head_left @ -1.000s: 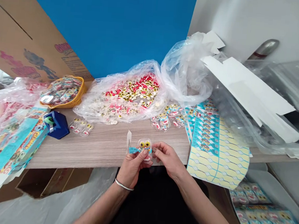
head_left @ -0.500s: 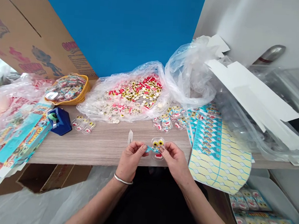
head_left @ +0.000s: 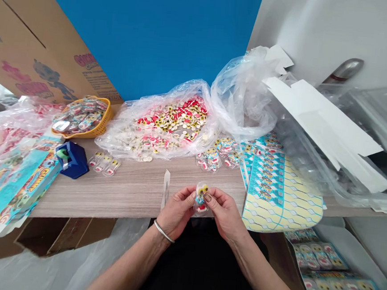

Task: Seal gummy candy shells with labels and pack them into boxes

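Between both hands, just over the table's front edge, is a small clear blister pack [head_left: 201,208] with yellow eye-shaped pieces at its top and a red-and-white piece below. A blue printed sticker label crosses its middle. My left hand [head_left: 179,210], with a bangle on the wrist, is closed on the pack's left side. Thumb and fingers of my right hand [head_left: 224,211] pinch its right side. Metal tweezers [head_left: 166,188] lie on the table left of the hands. To the right, a sheet of yellow-backed sticker labels [head_left: 276,205] overhangs the edge.
Behind the hands lies an open plastic bag of loose pieces [head_left: 182,113]. Several packs [head_left: 212,157] are piled beside it. Left are three packs [head_left: 104,162], a blue tape dispenser [head_left: 72,160] and a yellow basket [head_left: 104,122]. Clear plastic trays [head_left: 313,159] stand at right.
My left hand has come in to the right, against the pack. The blue label stretched out to the left before; now it lies against the pack, which has turned. The view has shifted slightly.
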`<state>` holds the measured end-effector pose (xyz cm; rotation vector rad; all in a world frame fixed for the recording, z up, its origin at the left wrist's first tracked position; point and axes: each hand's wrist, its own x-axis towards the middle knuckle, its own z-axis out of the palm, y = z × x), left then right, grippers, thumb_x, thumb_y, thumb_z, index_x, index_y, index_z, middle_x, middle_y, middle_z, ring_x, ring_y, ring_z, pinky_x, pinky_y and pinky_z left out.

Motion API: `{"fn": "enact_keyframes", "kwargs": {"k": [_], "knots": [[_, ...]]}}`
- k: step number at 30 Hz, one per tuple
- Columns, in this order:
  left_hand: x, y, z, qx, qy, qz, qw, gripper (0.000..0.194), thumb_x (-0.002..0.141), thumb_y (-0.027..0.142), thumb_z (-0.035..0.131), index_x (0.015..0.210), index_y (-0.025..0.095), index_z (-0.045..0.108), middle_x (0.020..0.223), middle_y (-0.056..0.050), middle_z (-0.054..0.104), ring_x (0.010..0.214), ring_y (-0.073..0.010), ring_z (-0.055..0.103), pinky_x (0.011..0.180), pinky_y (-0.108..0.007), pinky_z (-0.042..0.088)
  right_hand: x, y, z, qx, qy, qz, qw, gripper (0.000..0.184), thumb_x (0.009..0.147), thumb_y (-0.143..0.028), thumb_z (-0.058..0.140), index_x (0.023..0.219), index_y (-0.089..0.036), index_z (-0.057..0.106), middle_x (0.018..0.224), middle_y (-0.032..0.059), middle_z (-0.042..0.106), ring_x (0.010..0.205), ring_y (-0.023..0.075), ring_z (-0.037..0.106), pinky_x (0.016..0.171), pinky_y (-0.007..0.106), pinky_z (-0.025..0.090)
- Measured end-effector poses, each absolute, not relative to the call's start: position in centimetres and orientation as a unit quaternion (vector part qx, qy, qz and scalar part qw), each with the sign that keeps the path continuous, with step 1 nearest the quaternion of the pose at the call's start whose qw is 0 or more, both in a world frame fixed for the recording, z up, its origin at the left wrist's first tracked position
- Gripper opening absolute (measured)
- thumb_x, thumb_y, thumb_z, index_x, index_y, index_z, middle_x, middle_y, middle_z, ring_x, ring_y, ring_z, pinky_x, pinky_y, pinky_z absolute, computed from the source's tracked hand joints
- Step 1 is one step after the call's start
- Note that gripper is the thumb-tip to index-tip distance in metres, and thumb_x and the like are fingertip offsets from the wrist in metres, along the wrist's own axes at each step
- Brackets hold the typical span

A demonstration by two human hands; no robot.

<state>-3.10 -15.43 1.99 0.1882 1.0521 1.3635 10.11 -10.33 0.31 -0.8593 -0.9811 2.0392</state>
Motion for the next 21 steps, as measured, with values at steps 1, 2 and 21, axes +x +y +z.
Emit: {"fn": "enact_keyframes", "kwargs": {"k": [1,2,21], "knots": [[-3.1,-15.4,1.9,0.08,0.463,0.602,0.646,0.042,0.068,0.035,0.09,0.102,0.019,0.071,0.094,-0.002,0.072,0.078,-0.0115,0.063,0.073,-0.024,0.05,10.0,-10.3,0.2,-0.336,-0.393,0.777,0.36,0.028,0.08,-0.046,0.08,0.079,-0.02,0.068,0.075,0.0007,0.069,0.069,0.014,0.06,0.07,0.026,0.049],[-3.1,-15.4,1.9,0.081,0.463,0.606,0.641,0.042,0.068,0.034,0.09,0.104,0.02,0.071,0.094,-0.002,0.072,0.078,-0.0115,0.063,0.073,-0.024,0.05,10.0,-10.2,0.1,-0.339,-0.406,0.766,0.366,0.027,0.081,-0.046,0.078,0.08,-0.02,0.069,0.075,0.0005,0.069,0.07,0.0141,0.061,0.07,0.026,0.049],[-4.8,-13.4,-0.7,0.223,0.626,0.502,0.553,0.062,0.068,0.057,0.082,0.112,0.015,0.07,0.099,-0.01,0.075,0.086,-0.0206,0.071,0.083,-0.034,0.055,15.0,5.6,-3.5,-0.638,-0.566,0.34,0.396,0.032,0.077,-0.047,0.064,0.091,-0.018,0.063,0.057,-0.001,0.063,0.052,0.0187,0.058,0.055,0.03,0.043]]}}
